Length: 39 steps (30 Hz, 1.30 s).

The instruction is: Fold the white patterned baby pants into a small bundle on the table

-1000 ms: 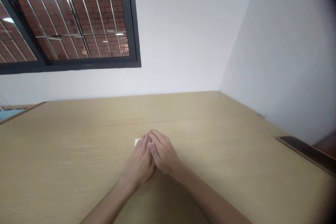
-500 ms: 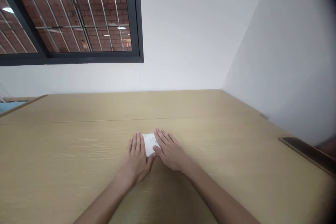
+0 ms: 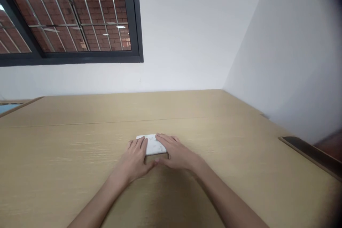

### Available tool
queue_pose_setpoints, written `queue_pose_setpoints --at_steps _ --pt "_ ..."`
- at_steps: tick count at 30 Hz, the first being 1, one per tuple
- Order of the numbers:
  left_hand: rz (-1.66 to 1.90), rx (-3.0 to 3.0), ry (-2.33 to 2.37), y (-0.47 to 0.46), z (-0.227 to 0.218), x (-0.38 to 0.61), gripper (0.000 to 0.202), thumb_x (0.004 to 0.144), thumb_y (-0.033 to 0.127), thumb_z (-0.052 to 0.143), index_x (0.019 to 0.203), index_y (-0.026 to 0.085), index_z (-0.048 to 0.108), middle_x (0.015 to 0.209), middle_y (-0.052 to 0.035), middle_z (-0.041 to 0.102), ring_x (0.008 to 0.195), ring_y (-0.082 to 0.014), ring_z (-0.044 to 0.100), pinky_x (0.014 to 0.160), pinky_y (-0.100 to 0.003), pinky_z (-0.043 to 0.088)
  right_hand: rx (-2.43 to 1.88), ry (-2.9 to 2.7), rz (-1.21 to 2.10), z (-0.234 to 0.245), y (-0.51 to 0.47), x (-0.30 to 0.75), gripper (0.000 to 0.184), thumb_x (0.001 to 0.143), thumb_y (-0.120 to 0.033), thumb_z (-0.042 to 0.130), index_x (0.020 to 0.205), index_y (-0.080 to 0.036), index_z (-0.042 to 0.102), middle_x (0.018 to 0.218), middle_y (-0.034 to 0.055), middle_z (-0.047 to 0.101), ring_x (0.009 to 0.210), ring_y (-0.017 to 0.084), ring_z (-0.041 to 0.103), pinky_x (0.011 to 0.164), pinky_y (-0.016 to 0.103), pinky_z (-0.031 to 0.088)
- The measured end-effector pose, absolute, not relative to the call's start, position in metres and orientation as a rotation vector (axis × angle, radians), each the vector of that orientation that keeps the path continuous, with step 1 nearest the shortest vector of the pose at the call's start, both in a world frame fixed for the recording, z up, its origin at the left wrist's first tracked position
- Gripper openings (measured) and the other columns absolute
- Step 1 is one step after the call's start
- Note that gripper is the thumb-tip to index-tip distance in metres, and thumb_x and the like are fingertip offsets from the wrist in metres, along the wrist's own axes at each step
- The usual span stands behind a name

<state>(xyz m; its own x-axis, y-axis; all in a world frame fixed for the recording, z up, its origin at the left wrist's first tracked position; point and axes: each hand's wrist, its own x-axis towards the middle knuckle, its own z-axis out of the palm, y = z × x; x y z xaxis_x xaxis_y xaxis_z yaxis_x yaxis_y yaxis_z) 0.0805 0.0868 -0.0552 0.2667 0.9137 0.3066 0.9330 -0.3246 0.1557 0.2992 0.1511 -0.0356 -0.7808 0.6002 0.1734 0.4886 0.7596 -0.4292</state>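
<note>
A small white folded piece, paper or cloth, with faint specks (image 3: 153, 145) lies flat on a light wooden table (image 3: 80, 171). My left hand (image 3: 135, 161) rests flat on its left part, fingers stretched out. My right hand (image 3: 175, 153) lies flat on its right part, fingers extended toward the left over it. The two thumbs nearly meet just below the white piece. Neither hand grips anything.
The table meets white walls at the back and right. A dark-framed window (image 3: 66, 17) with bars and a brick wall behind is at the upper left. A dark slot (image 3: 307, 151) runs along the table's right edge.
My hands were stacked together over the white piece a second ago; they have spread apart, uncovering it. The piece now lies wider, with both hands flat on its ends.
</note>
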Motion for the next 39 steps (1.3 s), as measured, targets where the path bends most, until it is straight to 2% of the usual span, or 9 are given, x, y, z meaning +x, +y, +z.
queue_pose_setpoints --at_steps 5,8,15,21,25,28,31,34,39 --pt "-0.550 -2.445 -1.811 0.096 -0.059 0.070 0.047 0.085 0.018 0.050 0.131 0.013 0.049 0.128 -0.0176 0.063 0.117 -0.0315 0.056 0.102 -0.049 0.041 -0.827 -2.506 0.532 -0.058 0.166 0.298 0.061 0.092 -0.022 0.051 0.151 -0.020 0.036 0.150 0.0137 0.048 0.139 0.028 0.042 0.113 0.049 0.034" --pt "-0.588 -2.420 -1.796 0.097 -0.056 0.070 0.042 0.083 0.008 0.044 0.123 0.016 0.055 0.124 -0.0153 0.064 0.114 -0.0289 0.058 0.101 -0.047 0.041 -0.851 -2.398 0.524 -0.067 0.172 0.291 0.051 0.091 -0.018 0.049 0.142 -0.020 0.046 0.143 0.0137 0.054 0.135 0.027 0.046 0.112 0.049 0.034" --pt "-0.873 -2.362 -1.945 0.085 -0.031 0.081 0.025 0.097 0.029 0.040 0.107 0.021 0.062 0.103 -0.0092 0.065 0.098 -0.0270 0.059 0.087 -0.043 0.043 -0.830 -1.893 1.054 -0.055 0.177 0.286 0.039 0.089 -0.032 0.057 0.124 -0.021 0.042 0.113 0.0086 0.065 0.100 0.022 0.064 0.087 0.037 0.051" --pt "-1.301 -2.555 -2.396 0.079 -0.027 0.087 0.052 0.091 0.045 0.052 0.135 0.021 0.037 0.089 -0.0026 0.070 0.079 -0.0222 0.064 0.072 -0.034 0.046 -0.989 -1.502 1.303 -0.048 0.180 0.285 0.057 0.082 -0.047 0.066 0.124 -0.023 0.036 0.091 0.0029 0.065 0.084 0.023 0.067 0.075 0.037 0.054" --pt "-1.066 -2.642 -2.361 0.074 -0.031 0.089 0.056 0.090 0.041 0.054 0.139 0.022 0.035 0.100 -0.0067 0.071 0.088 -0.0252 0.066 0.075 -0.037 0.048 -1.067 -1.450 1.236 -0.057 0.184 0.281 0.058 0.083 -0.050 0.067 0.125 -0.022 0.040 0.115 0.0132 0.064 0.103 0.026 0.067 0.090 0.042 0.054" --pt "-0.795 -2.482 -2.214 0.074 -0.033 0.089 0.043 0.091 0.038 0.052 0.129 0.017 0.050 0.109 -0.0138 0.068 0.103 -0.0324 0.063 0.088 -0.047 0.048 -1.134 -1.495 1.062 -0.061 0.185 0.282 0.053 0.089 -0.048 0.060 0.130 -0.019 0.043 0.139 0.0205 0.051 0.123 0.027 0.058 0.104 0.046 0.047" --pt "-0.759 -2.440 -1.970 0.073 -0.034 0.091 0.035 0.095 0.037 0.048 0.121 0.017 0.058 0.119 -0.0151 0.065 0.114 -0.0332 0.059 0.099 -0.053 0.046 -1.078 -1.706 0.802 -0.055 0.178 0.285 0.053 0.096 -0.047 0.050 0.141 -0.020 0.041 0.150 0.0181 0.043 0.139 0.027 0.044 0.115 0.049 0.036" --pt "-0.854 -2.706 -1.715 0.067 -0.035 0.101 0.037 0.096 0.032 0.048 0.132 0.023 0.054 0.136 -0.0100 0.059 0.123 -0.0269 0.058 0.104 -0.047 0.047 -0.880 -2.005 0.648 -0.041 0.162 0.286 0.051 0.103 -0.046 0.039 0.148 -0.021 0.041 0.159 0.0125 0.034 0.148 0.025 0.029 0.121 0.049 0.025" --pt "-0.772 -2.953 -1.510 0.054 -0.046 0.127 0.050 0.087 0.021 0.055 0.137 0.022 0.051 0.135 -0.0099 0.062 0.127 -0.0304 0.056 0.106 -0.049 0.050 -0.545 -2.462 0.681 -0.027 0.136 0.279 0.051 0.107 -0.043 0.028 0.152 -0.023 0.041 0.161 0.0071 0.032 0.150 0.023 0.025 0.123 0.046 0.021"
